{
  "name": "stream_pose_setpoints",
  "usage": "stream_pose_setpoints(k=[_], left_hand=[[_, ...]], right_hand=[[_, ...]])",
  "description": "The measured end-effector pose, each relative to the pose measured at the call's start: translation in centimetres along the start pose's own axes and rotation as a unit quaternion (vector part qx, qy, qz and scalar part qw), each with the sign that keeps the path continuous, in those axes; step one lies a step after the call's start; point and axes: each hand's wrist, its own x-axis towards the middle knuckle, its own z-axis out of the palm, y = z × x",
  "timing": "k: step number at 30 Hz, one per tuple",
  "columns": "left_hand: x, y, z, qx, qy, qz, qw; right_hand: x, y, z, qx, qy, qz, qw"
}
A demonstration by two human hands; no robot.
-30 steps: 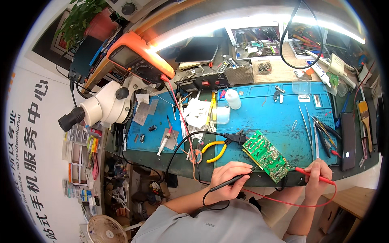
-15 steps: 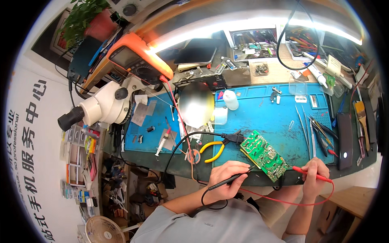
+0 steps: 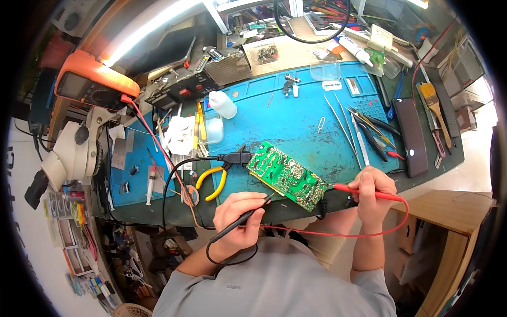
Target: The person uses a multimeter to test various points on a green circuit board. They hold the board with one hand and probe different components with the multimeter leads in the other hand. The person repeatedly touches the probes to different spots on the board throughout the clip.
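A green circuit board (image 3: 285, 177) lies tilted at the front edge of the blue work mat (image 3: 306, 121), solder side up. Pinched in my left hand (image 3: 240, 216) is a black test probe (image 3: 236, 226), its tip at the board's near edge. My right hand (image 3: 376, 191) grips a red test probe (image 3: 346, 188), whose tip meets the board's right end. Whether either tip touches metal is too small to tell. A black plug (image 3: 235, 157) on a cable sits against the board's left end. The orange multimeter (image 3: 97, 82) stands at the far left with a red lead plugged in.
Yellow-handled pliers (image 3: 211, 182) lie left of the board. Tweezers (image 3: 342, 129) and black-handled pliers (image 3: 369, 137) rest on the right, beside a dark phone-like slab (image 3: 411, 138). Behind stand a white bottle (image 3: 223, 104) and a clear tray (image 3: 325, 67). A microscope (image 3: 71, 150) is at left.
My view has swung to the right, so the bench appears shifted left. Both hands keep hold of their probes, with the tips still at the board's near edge and right end.
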Motion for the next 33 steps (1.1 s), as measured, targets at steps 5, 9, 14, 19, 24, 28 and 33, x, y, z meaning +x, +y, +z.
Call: stream_pose_setpoints(k=[5, 9, 14, 19, 24, 28, 33], left_hand=[[-0.1, -0.3, 0.0, 0.004, 0.017, 0.001, 1.000], [-0.3, -0.1, -0.7, 0.015, -0.044, -0.002, 0.999], [-0.2, -0.2, 0.0, -0.001, 0.018, -0.010, 1.000], [-0.2, -0.2, -0.1, 0.009, 0.010, -0.012, 1.000], [-0.2, -0.1, -0.1, 0.003, 0.014, -0.015, 1.000], [-0.2, -0.2, -0.2, 0.008, 0.008, -0.005, 1.000], [0.0, 0.0, -0.9, 0.002, -0.049, 0.010, 0.999]], right_hand=[[0.0, -0.1, 0.1, 0.001, 0.002, -0.003, 1.000], [0.0, 0.0, 0.1, 0.002, 0.001, 0.003, 1.000], [0.0, -0.2, 0.1, -0.001, -0.003, 0.002, 1.000], [0.0, 0.0, 0.1, -0.002, -0.003, -0.007, 1.000], [0.0, -0.1, 0.1, -0.003, -0.001, 0.005, 1.000], [0.0, 0.0, 0.0, -0.006, -0.001, -0.003, 1.000], [-0.1, 0.2, 0.0, -0.008, 0.000, -0.005, 1.000]])
